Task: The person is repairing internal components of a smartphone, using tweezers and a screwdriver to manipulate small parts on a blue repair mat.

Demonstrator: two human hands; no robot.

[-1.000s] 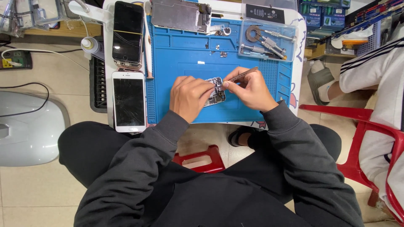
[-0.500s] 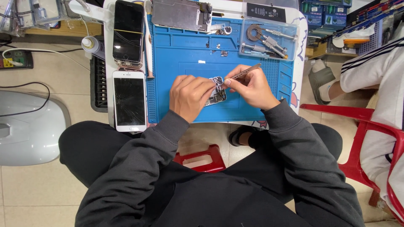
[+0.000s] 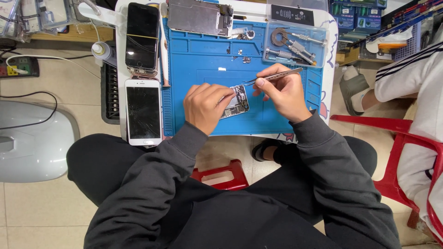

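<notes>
Your left hand (image 3: 205,107) grips the phone circuit board (image 3: 236,102) against the blue mat (image 3: 203,60), steadying it; your right hand (image 3: 281,90) pinches tweezers (image 3: 274,76) over it.

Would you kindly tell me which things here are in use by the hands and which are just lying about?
In use:
left hand steadying the opened phone
right hand holding tweezers
blue work mat

Lying about:
white phone with cracked screen
black phone
metal plate
clear tool tray
red stool
</notes>
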